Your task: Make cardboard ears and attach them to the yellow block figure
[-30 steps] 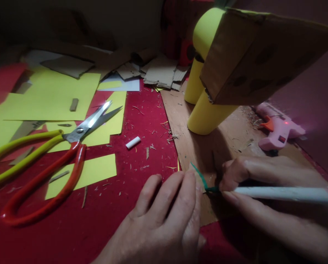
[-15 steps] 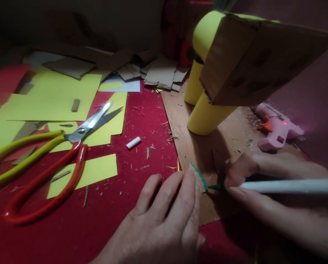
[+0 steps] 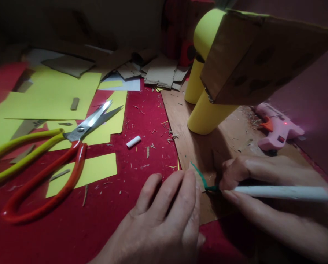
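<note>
**A:** What is far out to the left of the hands?

**B:** Big scissors (image 3: 43, 154) with one yellow handle and one red handle. They lie on the red cloth (image 3: 103, 216), blades a little apart, on top of yellow paper pieces (image 3: 54, 97). A small white stub (image 3: 133, 142) lies between the scissors and the hands, a bit further back.

**A:** And the left hand (image 3: 164, 220)?

**B:** It lies flat, palm down, fingers stretched out and close together. It grips nothing. Its fingertips press right at the edge of the brown board (image 3: 185, 146), beside a thin green strip (image 3: 201, 178).

**A:** Where does that strip go?

**B:** It runs to the tip of the white stick (image 3: 279, 192).

**A:** Who has the stick?

**B:** The right hand (image 3: 265, 190). Thumb and fingers are closed around it, near its tip, and the stick lies low over the board.

**A:** What is behind the right hand?

**B:** A cardboard box on yellow tubes (image 3: 207, 113), and a pink glue gun (image 3: 277, 130) just behind the knuckles.
</note>
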A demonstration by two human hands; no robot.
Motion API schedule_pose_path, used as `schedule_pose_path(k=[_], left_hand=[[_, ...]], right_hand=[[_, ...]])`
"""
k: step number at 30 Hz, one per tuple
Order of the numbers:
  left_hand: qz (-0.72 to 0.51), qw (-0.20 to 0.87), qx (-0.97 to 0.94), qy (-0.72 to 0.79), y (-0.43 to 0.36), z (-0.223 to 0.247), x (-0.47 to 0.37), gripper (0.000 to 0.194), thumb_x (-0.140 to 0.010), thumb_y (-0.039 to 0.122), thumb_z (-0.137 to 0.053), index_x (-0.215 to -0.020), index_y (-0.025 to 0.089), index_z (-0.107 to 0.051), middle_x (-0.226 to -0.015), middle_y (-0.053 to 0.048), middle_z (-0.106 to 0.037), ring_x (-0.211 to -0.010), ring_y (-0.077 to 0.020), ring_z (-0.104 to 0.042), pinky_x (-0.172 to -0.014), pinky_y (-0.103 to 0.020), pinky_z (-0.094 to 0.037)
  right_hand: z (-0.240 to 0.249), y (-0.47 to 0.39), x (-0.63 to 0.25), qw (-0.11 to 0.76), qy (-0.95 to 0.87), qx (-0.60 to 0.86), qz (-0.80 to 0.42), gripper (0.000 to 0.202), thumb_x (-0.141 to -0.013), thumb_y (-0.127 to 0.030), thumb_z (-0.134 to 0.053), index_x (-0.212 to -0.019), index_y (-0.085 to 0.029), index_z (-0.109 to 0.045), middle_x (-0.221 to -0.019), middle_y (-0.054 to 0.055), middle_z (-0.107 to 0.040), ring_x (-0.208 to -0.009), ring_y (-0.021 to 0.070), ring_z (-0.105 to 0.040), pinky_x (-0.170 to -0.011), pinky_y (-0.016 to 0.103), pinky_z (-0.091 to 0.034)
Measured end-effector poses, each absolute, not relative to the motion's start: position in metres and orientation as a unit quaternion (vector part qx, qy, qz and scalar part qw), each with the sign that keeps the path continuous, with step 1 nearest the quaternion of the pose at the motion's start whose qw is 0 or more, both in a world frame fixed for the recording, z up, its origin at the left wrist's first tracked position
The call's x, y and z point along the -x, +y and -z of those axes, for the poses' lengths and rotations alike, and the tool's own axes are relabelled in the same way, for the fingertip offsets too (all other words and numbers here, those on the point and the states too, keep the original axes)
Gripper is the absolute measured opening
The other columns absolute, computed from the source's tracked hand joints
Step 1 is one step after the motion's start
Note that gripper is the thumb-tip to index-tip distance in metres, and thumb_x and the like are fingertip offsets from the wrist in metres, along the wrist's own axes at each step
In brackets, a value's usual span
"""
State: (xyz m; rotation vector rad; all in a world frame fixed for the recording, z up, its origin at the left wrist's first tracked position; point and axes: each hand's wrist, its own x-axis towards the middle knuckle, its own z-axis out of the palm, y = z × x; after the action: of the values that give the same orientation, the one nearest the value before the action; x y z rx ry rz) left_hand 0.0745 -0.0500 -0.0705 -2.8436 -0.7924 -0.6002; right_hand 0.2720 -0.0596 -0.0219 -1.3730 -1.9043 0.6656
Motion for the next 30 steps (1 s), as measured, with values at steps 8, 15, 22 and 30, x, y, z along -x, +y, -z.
schedule_pose_path(k=[8, 15, 22, 30], left_hand=[[0.207, 0.068, 0.941, -0.26, -0.048, 0.072, -0.074, 0.036, -0.091, 0.031, -0.043, -0.12, 0.013, -0.056, -0.129, -0.009, -0.057, -0.116, -0.0254, -0.046, -0.098, -0.041, -0.029], [0.208, 0.051, 0.942, -0.259, -0.048, 0.071, -0.075, 0.038, -0.091, 0.032, -0.045, -0.121, 0.012, -0.056, -0.128, -0.008, -0.058, -0.116, -0.0249, -0.046, -0.098, -0.041, -0.029], [0.224, 0.033, 0.937, -0.268, -0.048, 0.07, -0.075, 0.037, -0.092, 0.031, -0.045, -0.12, 0.011, -0.056, -0.128, -0.008, -0.059, -0.116, -0.0238, -0.046, -0.1, -0.039, -0.027], [0.228, 0.026, 0.942, -0.245, -0.046, 0.067, -0.072, 0.036, -0.092, 0.023, -0.044, -0.125, 0.009, -0.051, -0.129, -0.014, -0.055, -0.118, -0.0279, -0.045, -0.098, -0.043, -0.032]], right_hand=[[0.021, -0.06, -0.276, 0.341, -0.715, 0.537, -0.29, 0.019, -0.072, -0.01, -0.056, -0.061, -0.025, -0.054, -0.049, -0.007, -0.055, -0.037, 0.0075, -0.048, -0.033, 0.019, -0.036], [0.013, -0.059, -0.285, 0.318, -0.717, 0.554, -0.279, 0.018, -0.074, -0.01, -0.058, -0.067, -0.027, -0.056, -0.054, -0.007, -0.059, -0.041, 0.0085, -0.054, -0.035, 0.016, -0.043], [0.018, -0.059, -0.285, 0.352, -0.717, 0.555, -0.232, 0.016, -0.073, -0.012, -0.058, -0.069, -0.027, -0.057, -0.058, -0.007, -0.062, -0.047, 0.0086, -0.056, -0.039, 0.016, -0.044], [0.03, -0.06, -0.28, 0.387, -0.73, 0.548, -0.132, 0.016, -0.081, -0.015, -0.056, -0.093, -0.026, -0.056, -0.072, -0.006, -0.067, -0.053, 0.0055, -0.063, -0.051, 0.013, -0.049]])
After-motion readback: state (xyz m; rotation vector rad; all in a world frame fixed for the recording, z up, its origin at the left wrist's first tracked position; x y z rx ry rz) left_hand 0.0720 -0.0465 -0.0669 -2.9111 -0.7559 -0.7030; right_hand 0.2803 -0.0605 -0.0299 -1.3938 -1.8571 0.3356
